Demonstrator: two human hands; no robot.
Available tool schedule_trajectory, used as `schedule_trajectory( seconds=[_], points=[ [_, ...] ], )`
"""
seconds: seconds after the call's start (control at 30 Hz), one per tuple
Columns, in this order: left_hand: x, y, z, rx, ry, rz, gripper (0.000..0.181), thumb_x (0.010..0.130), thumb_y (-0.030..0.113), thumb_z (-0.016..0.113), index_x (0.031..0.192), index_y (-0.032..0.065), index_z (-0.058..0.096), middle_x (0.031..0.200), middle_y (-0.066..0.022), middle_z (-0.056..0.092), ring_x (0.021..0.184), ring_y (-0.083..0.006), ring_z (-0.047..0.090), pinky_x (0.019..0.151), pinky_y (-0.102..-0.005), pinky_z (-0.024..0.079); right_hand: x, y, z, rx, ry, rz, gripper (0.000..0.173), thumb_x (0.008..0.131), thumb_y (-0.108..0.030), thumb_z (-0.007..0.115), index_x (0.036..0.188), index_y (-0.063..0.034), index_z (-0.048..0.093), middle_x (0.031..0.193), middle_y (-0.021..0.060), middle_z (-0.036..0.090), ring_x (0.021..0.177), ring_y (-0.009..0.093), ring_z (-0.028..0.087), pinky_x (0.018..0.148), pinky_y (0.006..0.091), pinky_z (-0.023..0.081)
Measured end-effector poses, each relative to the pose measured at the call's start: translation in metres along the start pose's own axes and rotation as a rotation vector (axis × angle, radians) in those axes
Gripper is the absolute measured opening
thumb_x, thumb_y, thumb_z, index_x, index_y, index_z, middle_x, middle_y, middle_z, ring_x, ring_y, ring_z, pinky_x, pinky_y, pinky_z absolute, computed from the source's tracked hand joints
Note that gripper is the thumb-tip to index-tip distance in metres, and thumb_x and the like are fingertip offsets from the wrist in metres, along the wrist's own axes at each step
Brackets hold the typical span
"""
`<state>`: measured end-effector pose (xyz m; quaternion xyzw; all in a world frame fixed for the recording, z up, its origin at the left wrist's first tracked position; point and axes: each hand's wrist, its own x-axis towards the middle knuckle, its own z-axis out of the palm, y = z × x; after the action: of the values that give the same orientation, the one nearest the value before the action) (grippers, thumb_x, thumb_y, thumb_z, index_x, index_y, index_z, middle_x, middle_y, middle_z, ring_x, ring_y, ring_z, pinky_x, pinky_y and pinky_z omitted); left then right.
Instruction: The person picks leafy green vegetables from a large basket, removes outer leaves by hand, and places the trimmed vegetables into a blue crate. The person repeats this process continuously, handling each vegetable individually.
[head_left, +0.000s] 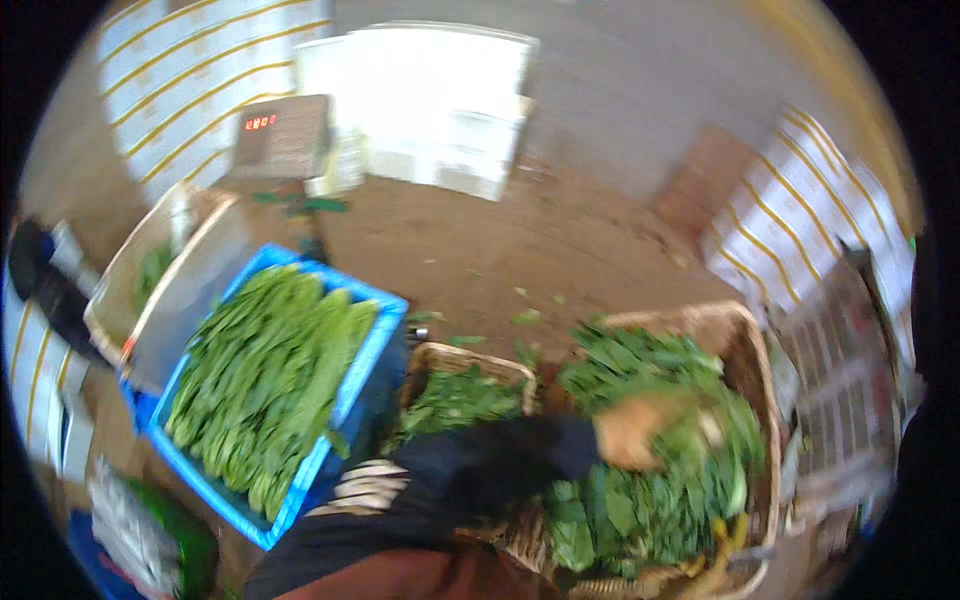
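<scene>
My left hand (630, 433), blurred by motion, reaches from a dark sleeve over the large wicker basket (766, 420) on the right. It is shut on some leafy greens (686, 412), blurred too, with a pale stem end showing. More leafy greens (622, 517) fill this basket. My right hand is out of view. A small basket (517, 366) of loose leaves stands behind my forearm. To the left, a blue crate (360, 360) holds leafy greens (255, 375) laid in neat rows.
A pale bin (187, 277) stands beyond the blue crate, near a scale display (281, 135) with lit red digits. White boxes with yellow stripes (202, 75) are stacked behind. Fallen leaves (527, 316) lie on the brown floor. A yellow item (731, 540) at the right basket's near edge is unclear.
</scene>
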<state>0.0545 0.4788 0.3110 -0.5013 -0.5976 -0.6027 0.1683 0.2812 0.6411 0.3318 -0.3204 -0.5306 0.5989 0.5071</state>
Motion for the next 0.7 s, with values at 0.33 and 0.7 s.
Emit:
schedule_trajectory(
  seconds=[0.33, 0.7],
  points=[
    [-0.135, 0.1, -0.214, 0.371, -0.194, -0.704, 0.064, 0.082, 0.017, 0.076, 0.14, 0.0063, 0.052, 0.123, -0.0181, 0.065, 0.109, -0.0309, 0.066, 0.095, -0.0374, 0.051, -0.094, -0.009, 0.098, -0.778, -1.297, -0.936, 0.059, 0.085, -0.005, 0.061, 0.143, -0.0077, 0.052, 0.103, 0.0105, 0.069, 0.072, 0.03, 0.066, 0.062, 0.0392, 0.053],
    [-0.208, 0.13, -0.21, 0.437, -0.437, -0.76, 0.081, 0.069, 0.029, 0.079, 0.141, 0.0067, 0.05, 0.116, -0.0229, 0.067, 0.1, -0.0417, 0.066, 0.088, -0.0422, 0.055, -0.151, 0.037, 0.128, -1.169, -1.296, -1.247, 0.068, 0.092, -0.015, 0.057, 0.156, -0.0157, 0.034, 0.073, 0.0017, 0.055, 0.057, 0.018, 0.061, 0.048, 0.0323, 0.046]
  ],
)
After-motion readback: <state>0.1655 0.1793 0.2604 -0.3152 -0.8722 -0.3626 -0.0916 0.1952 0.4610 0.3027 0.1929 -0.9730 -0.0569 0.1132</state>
